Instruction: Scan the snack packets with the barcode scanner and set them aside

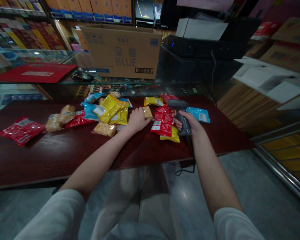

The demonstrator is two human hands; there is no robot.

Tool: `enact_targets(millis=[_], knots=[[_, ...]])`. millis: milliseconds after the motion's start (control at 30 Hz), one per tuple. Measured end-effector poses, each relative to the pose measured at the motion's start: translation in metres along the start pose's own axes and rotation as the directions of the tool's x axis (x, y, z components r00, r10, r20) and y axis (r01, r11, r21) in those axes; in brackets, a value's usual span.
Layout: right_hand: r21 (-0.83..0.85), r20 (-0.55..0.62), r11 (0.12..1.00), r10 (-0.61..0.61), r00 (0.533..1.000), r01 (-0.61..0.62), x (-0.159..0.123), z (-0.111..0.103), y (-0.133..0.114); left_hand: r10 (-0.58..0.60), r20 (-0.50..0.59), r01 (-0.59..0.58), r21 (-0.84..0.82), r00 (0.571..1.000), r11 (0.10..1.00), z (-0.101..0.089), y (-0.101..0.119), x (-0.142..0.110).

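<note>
My left hand [137, 120] is closed on a pale tan snack bar [147, 112] in clear wrapping, low over the dark wooden table. My right hand [194, 124] grips a dark handheld barcode scanner [185, 124], whose cable hangs past the table's front edge. Between the hands lies a red snack packet [163, 124] with a white label, partly over a yellow packet [173, 135]. Left of my left hand are heaped yellow packets [110, 108] and blue ones [90, 111]. Another wrapped snack bar [105, 129] lies near my left wrist.
A large cardboard box [125, 50] stands on the glass counter behind the table. A red folder-like sheet [35, 72] and a black mouse [82, 75] lie to its left. A blue packet [198, 114] lies at right, a red packet [21, 130] far left.
</note>
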State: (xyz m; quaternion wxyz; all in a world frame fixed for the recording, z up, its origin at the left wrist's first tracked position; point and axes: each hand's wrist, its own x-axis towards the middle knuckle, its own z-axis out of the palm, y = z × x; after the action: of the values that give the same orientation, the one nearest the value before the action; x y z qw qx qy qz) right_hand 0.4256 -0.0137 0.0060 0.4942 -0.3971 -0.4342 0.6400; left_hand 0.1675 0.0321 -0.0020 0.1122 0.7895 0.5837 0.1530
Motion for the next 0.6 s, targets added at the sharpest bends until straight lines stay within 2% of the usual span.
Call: enact_targets(millis=[167,233,333,400,433,500,600], knots=[[0.02,0.066,1.0,-0.014,0.998,0.012,-0.001,0.01,-0.003,-0.065,0.126,0.078,-0.106,0.99,0.991,-0.012,-0.003,0.004],[0.015,0.082,1.0,-0.01,0.997,0.009,0.0,0.015,-0.005,-0.098,0.093,0.108,-0.108,0.991,0.988,-0.013,0.001,0.004],[0.002,0.105,1.0,-0.008,0.994,0.007,0.002,0.026,-0.009,-0.142,-0.016,0.141,-0.07,0.99,0.988,-0.011,0.007,0.006],[-0.005,0.115,1.0,-0.01,0.993,0.011,0.003,0.032,-0.012,-0.187,-0.005,0.183,-0.185,0.982,0.965,-0.011,0.007,0.009],[-0.01,0.121,1.0,-0.011,0.993,0.012,0.004,0.035,-0.014,-0.21,0.046,0.213,-0.309,0.977,0.927,-0.013,0.005,0.01],[-0.018,0.134,1.0,-0.007,0.991,0.009,0.006,0.039,-0.017,-0.208,0.175,0.271,-0.555,0.962,0.786,-0.021,-0.004,0.012],[-0.018,0.158,1.0,0.018,0.987,-0.015,0.014,0.044,-0.016,-0.111,0.273,0.284,-0.749,0.956,0.599,-0.041,-0.024,0.007]])
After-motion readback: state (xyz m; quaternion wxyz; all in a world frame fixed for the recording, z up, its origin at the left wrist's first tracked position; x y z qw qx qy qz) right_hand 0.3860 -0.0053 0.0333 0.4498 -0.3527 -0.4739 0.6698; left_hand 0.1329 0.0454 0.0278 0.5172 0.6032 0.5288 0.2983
